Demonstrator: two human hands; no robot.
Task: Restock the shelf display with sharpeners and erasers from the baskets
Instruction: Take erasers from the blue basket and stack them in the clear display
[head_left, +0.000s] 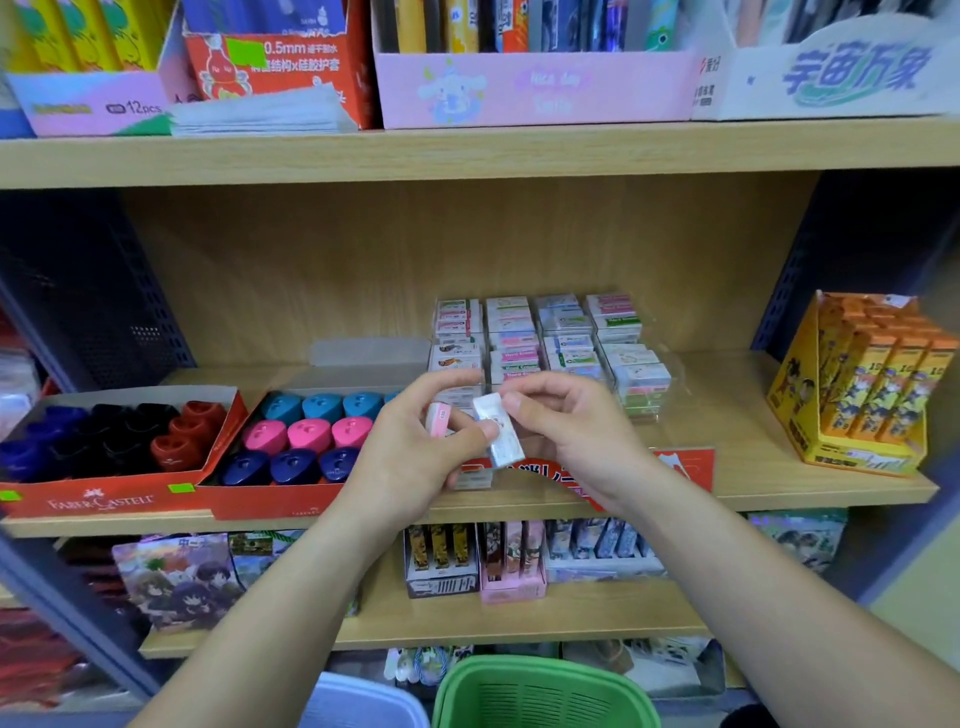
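My left hand (415, 447) holds a pink-sleeved eraser (438, 415) and its thumb lies on a white wrapped eraser (500, 429). My right hand (566, 421) pinches the top of that white eraser. Both hands hover in front of the middle shelf. Behind them stands a clear tiered display (550, 348) stacked with several small erasers. To the left, a red tray (260, 499) holds teal, pink and navy sharpeners (306, 434). A second red tray (98, 499) holds blue, black and red sharpeners. At the bottom edge sit a green basket (540, 691) and a pale blue basket (363, 701).
An orange display box (857, 389) stands on the right of the middle wooden shelf (753, 431). The shelf above carries pen boxes, including a pink box (530, 88). The shelf below holds card packs and small boxes (514, 566). Dark perforated uprights (104, 312) flank the shelves.
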